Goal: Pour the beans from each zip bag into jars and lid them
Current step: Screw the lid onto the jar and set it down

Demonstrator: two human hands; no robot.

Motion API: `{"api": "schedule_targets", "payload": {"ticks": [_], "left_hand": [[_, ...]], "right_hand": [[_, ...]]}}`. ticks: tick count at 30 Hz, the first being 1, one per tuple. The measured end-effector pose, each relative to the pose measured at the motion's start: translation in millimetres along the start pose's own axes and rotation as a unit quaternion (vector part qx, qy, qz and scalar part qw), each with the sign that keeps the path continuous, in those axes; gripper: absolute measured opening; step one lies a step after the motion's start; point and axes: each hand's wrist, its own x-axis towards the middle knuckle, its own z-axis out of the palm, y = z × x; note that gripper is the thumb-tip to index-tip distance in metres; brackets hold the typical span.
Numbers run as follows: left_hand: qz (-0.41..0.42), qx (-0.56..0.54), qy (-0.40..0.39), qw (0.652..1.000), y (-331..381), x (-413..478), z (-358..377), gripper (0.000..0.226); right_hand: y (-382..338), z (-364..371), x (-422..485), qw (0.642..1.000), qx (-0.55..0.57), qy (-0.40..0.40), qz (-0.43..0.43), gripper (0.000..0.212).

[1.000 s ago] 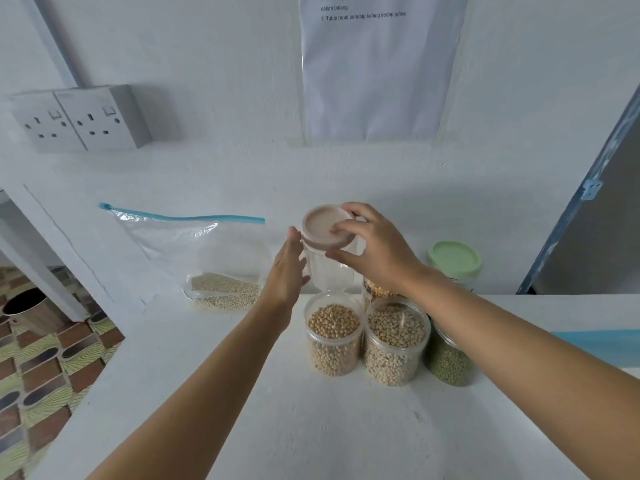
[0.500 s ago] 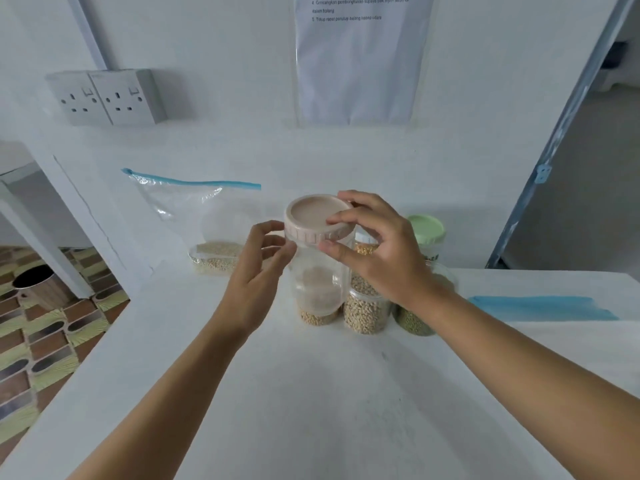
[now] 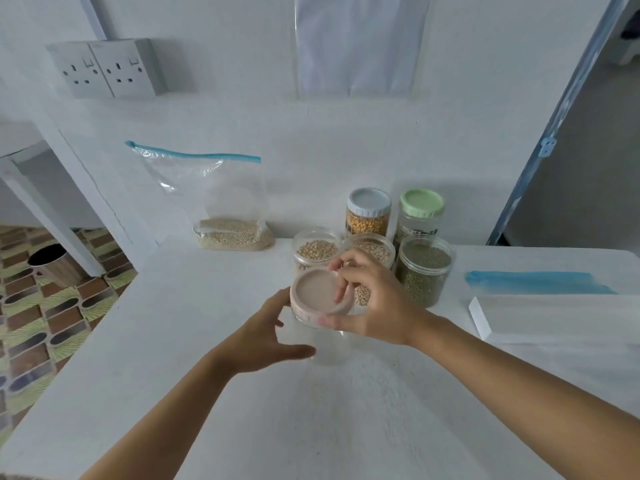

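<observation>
An empty clear jar (image 3: 325, 344) with a pink lid (image 3: 317, 292) stands on the white counter (image 3: 214, 375) in front of me. My left hand (image 3: 266, 337) wraps round the jar's body. My right hand (image 3: 372, 303) grips the pink lid from the right, fingers over its top. A zip bag (image 3: 221, 199) with a blue seal leans against the wall, pale beans in its bottom. Behind the held jar stand three open jars: two of pale beans (image 3: 317, 249) (image 3: 375, 249) and one of green beans (image 3: 424, 268).
Two lidded jars stand at the wall: a grey-lidded one (image 3: 369, 213) with yellow grains and a green-lidded one (image 3: 420, 211). A flat empty zip bag (image 3: 540, 308) lies at the right. The counter's left edge drops to a tiled floor with a dark bin (image 3: 52, 259).
I brought the pink-lidded jar from the back of the jar group forward and down onto the counter. My left hand went from beside it to round its body.
</observation>
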Motion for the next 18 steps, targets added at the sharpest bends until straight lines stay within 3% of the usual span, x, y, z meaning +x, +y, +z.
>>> {"api": "schedule_targets", "payload": {"ticks": [3,5,9,14,18], "left_hand": [[0.004,-0.044,0.009,0.999,4,12,14,0.099],[0.027,-0.085,0.026,0.996,4,22,24,0.102],[0.083,-0.051,0.057,0.994,-3,34,36,0.103],[0.086,-0.048,0.04,0.994,-10,42,33,0.096],[0.089,-0.061,0.035,0.994,-11,48,34,0.101]], "right_hand": [[-15,-1,13,0.997,-0.013,-0.036,0.065,0.042],[-25,8,21,0.991,-0.086,-0.05,0.092,0.052],[-31,33,29,0.975,-0.204,-0.026,0.086,0.06],[-21,35,28,0.99,-0.116,0.055,0.063,0.056],[-17,33,32,0.994,-0.097,0.038,0.04,0.059]]}}
